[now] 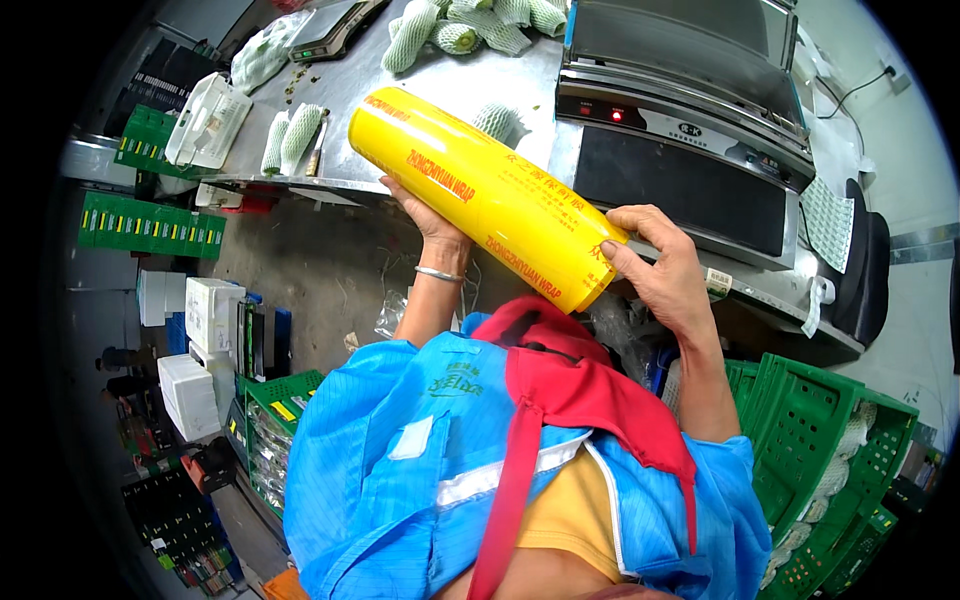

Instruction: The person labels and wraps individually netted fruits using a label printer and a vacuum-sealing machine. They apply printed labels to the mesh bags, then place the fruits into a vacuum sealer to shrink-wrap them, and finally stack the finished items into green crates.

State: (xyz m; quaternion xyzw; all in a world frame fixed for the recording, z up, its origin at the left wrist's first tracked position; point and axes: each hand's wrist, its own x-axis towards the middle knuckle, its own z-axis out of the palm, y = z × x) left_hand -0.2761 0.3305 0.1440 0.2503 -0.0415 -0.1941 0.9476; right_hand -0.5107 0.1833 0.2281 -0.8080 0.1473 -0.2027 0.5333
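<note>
A large roll of yellow plastic wrap (480,190) with red print lies slantwise across my two hands, in front of my chest at the table's edge. My left hand (428,212), with a metal bangle at the wrist, supports it from below near its far left part; most of those fingers are hidden under the roll. My right hand (660,262) grips the near right end, thumb and fingers over its rim. Behind that end stands a wrapping machine (690,180) with a dark flat plate and a lit red lamp.
The steel table (345,80) bears several vegetables in white foam nets (455,35), two netted ones (292,140) at its left edge, and a scale (335,28). Green crates (800,430) stand at my right. White foam boxes (212,315) and more green crates (150,225) are at the left.
</note>
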